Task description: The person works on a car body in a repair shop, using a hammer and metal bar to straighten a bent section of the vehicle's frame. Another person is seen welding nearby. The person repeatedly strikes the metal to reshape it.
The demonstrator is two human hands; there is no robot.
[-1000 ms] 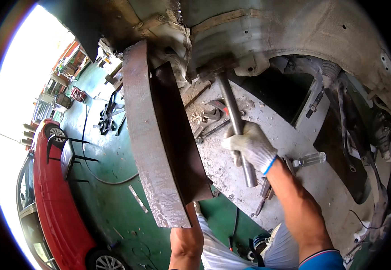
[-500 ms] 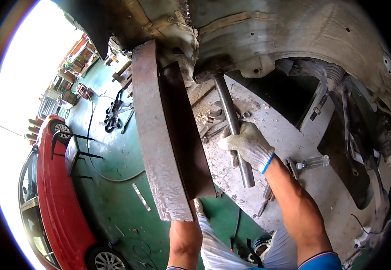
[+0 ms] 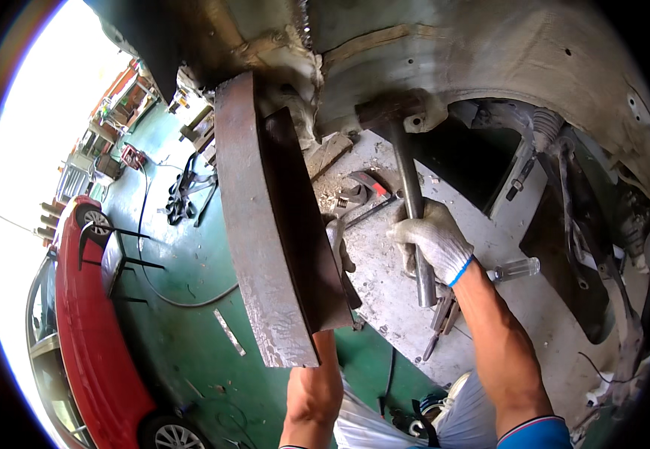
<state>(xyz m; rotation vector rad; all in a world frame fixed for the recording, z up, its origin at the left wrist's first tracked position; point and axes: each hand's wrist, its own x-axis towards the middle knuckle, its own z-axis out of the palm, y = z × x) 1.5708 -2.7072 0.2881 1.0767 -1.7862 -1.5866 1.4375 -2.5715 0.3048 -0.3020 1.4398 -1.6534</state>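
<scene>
My right hand (image 3: 437,239), in a pale knitted glove with a blue cuff, is wrapped round the metal handle of a sledgehammer (image 3: 409,176). The hammer's dark rusty head is raised close to the bare metal bodywork (image 3: 504,52). To its left stretches a long, rusty steel channel (image 3: 258,224), its upper end against the bodywork. My left hand (image 3: 338,243) is mostly behind this channel; gloved, curled fingers show at its right edge. A dark handle-like end (image 3: 350,292) sticks out just below them. What that hand grips is hidden.
Pliers (image 3: 445,318), a clear-handled screwdriver (image 3: 518,269) and a tool with a red band (image 3: 370,184) lie on the pale, dirty metal platform (image 3: 385,299). Suspension parts (image 3: 564,157) hang at the right. A red car (image 3: 93,322) and black straps (image 3: 186,191) are on the left.
My right hand and the sledgehammer have shifted right, the handle now more upright. Gloved left fingers have come into sight beside the channel. The red-banded tool shows more fully.
</scene>
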